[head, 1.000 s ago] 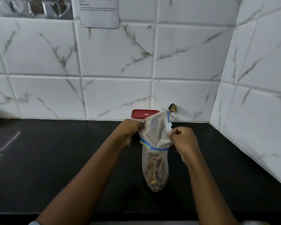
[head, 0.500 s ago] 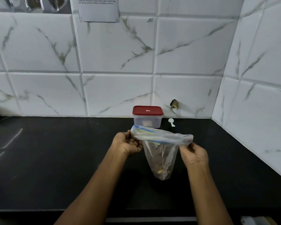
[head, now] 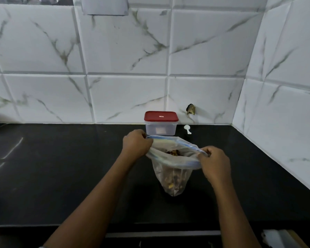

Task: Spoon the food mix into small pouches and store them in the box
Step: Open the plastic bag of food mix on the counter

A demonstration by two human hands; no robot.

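White marble-veined wall tiles meet in a corner above a glossy black countertop. Over it, the left hand and right hand each grip one end of a clear zip-top bag, its mouth held open above the food mix. By the wall stand a red-lidded box and a white scoop.

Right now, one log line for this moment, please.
bag: open | left hand: grips rim | right hand: grips rim | box: lidded

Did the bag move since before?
Yes. The bag has come down: its top used to cover the red-lidded box, and now sits lower, in front of it, mouth pulled wide.
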